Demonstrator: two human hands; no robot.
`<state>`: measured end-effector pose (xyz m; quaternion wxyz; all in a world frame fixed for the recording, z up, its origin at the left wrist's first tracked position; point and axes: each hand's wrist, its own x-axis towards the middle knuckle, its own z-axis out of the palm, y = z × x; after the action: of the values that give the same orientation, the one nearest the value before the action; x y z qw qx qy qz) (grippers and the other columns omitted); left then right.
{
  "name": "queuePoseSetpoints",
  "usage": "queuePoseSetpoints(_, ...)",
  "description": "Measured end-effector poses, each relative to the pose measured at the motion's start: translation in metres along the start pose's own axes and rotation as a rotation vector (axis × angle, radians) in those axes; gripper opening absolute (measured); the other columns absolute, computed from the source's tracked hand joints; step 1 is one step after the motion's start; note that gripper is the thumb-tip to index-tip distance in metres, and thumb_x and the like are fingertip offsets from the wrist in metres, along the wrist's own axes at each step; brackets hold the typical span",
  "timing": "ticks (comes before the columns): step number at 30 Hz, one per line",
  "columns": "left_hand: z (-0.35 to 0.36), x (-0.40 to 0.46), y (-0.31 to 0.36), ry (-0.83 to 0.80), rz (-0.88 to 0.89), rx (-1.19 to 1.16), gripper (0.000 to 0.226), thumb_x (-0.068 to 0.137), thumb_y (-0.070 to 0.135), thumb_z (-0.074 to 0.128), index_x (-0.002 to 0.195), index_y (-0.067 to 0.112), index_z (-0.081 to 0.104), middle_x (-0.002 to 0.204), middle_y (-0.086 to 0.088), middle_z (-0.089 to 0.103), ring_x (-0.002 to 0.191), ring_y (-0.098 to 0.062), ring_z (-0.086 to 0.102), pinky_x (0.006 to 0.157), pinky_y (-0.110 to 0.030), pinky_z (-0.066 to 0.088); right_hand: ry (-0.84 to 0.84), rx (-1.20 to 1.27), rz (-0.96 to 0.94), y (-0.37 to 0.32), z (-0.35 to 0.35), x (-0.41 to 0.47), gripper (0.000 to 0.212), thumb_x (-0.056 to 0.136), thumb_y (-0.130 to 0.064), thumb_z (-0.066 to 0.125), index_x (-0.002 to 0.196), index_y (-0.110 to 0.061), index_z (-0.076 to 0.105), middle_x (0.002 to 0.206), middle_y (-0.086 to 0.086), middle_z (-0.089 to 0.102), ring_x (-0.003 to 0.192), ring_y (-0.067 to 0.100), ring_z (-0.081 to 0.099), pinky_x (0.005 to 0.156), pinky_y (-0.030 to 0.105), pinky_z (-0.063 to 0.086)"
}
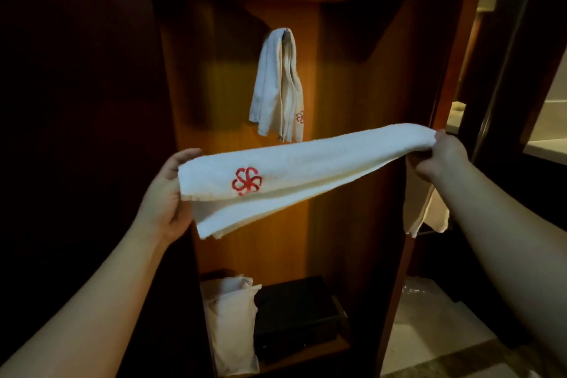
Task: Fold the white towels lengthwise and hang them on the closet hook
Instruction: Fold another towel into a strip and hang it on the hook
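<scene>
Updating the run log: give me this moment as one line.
left hand: grips towel | right hand: grips other end | towel: folded lengthwise, unhung | closet hook: holds hung towel

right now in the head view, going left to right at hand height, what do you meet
left hand gripping one end → red flower emblem → the folded white towel stretched between the hands → right hand pinching the other end, with a loose corner hanging below it
</scene>
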<state>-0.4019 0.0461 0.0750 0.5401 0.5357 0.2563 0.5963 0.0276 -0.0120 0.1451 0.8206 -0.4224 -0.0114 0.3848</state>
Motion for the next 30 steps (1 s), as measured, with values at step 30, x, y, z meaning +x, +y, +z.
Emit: queuePoseSetpoints(30, -0.032, -0.050, -0.082, -0.007, -0.271, -0.256, 0.034, 0.093, 0.033, 0.042, 0.073, 0.013, 0.061, 0.127, -0.013, 0.067, 0.124, -0.040, 0.055, 0.089, -0.049, 0.050, -0.020, 0.185, -0.012, 0.024, -0.026, -0.010, 0.034, 0.092, -0.024, 0.071, 0.121, -0.016, 0.057, 0.104, 0.007, 0.072, 0.092, 0.026, 0.071, 0.082, 0.051, 0.060)
